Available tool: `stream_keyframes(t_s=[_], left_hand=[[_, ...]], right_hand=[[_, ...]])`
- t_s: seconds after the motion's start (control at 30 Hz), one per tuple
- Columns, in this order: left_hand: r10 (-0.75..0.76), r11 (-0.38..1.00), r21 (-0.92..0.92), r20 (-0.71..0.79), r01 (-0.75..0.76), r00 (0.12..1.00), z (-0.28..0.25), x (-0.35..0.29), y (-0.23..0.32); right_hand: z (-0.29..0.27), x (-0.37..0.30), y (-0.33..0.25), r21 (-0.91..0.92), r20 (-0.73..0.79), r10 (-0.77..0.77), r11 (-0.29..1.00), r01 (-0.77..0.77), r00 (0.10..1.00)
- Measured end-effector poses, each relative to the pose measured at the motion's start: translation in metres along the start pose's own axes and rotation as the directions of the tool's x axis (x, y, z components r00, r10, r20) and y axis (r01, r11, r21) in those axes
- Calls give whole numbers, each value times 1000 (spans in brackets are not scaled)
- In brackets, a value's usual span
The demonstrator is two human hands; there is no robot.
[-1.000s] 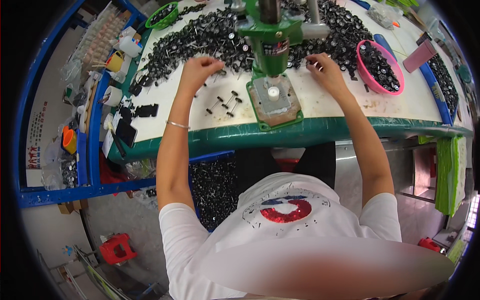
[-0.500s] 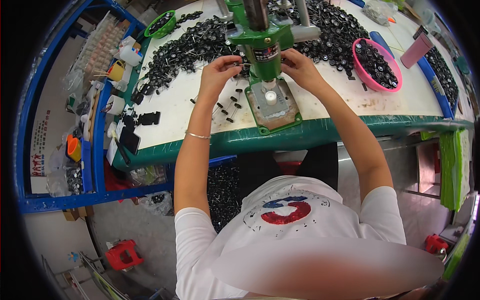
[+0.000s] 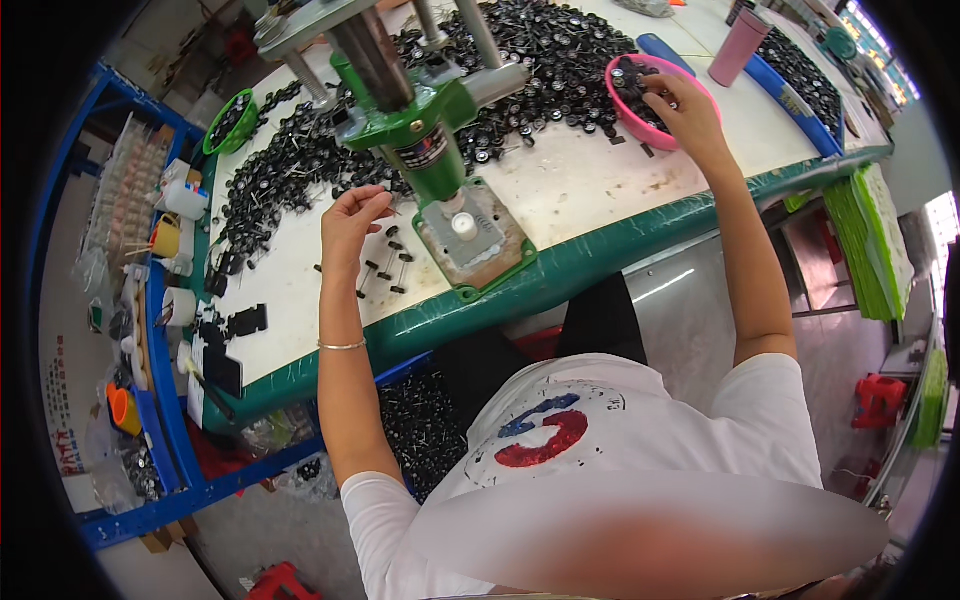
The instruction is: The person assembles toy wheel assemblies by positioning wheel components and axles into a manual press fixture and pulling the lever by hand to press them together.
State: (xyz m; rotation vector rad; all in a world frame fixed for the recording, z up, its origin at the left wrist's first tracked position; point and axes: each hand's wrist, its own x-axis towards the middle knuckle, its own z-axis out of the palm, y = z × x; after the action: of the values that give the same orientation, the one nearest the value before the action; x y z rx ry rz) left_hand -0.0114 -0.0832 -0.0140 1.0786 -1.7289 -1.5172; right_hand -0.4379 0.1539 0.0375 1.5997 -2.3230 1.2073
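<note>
My left hand (image 3: 352, 218) is closed in a pinch just left of the green press (image 3: 432, 160). A thin tip shows at its fingers, but what they hold is too small to make out. Below it lie several black wheels on metal axles (image 3: 398, 290). My right hand (image 3: 688, 118) reaches over the pink bowl (image 3: 712, 100) of black wheels. Its thumb and fingers are curled together among the wheels, and what is between them is hard to make out. On the press's base plate (image 3: 480, 252) stands a white round holder (image 3: 464, 226), under the ram.
A large heap of black wheels (image 3: 560, 60) spreads behind the press. At the far left stands a green basket (image 3: 232, 122); at the far right, a pink tumbler (image 3: 738, 48) beside a blue tray (image 3: 795, 105). A black phone-like slab (image 3: 222, 372) lies near the left table edge.
My right hand has left the press and moved right to the pink bowl. The left hand has drawn slightly back from the press. The whole view has turned and shifted.
</note>
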Motion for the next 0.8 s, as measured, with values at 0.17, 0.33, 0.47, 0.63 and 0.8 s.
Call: stream_keyframes(t_s=[0.17, 0.33, 0.47, 0.63, 0.8], left_hand=[[-46, 993, 109, -47, 51, 998, 8, 30, -19], [136, 984, -70, -287, -163, 948, -1, 22, -13], [36, 966, -224, -382, -131, 923, -19, 4, -13], [-6, 931, -354, -261, -90, 965, 2, -42, 8], [25, 942, -330, -132, -68, 991, 26, -73, 13]], right_hand=[[5, 1, 53, -320, 65, -19, 947, 39, 998], [11, 2, 52, -384, 6, 5, 923, -2, 1000], [13, 2, 44, -271, -59, 10, 962, -26, 998], [17, 16, 6, -273, -226, -210, 951, 145, 951], [85, 2, -38, 50, -25, -346, 937, 347, 938]])
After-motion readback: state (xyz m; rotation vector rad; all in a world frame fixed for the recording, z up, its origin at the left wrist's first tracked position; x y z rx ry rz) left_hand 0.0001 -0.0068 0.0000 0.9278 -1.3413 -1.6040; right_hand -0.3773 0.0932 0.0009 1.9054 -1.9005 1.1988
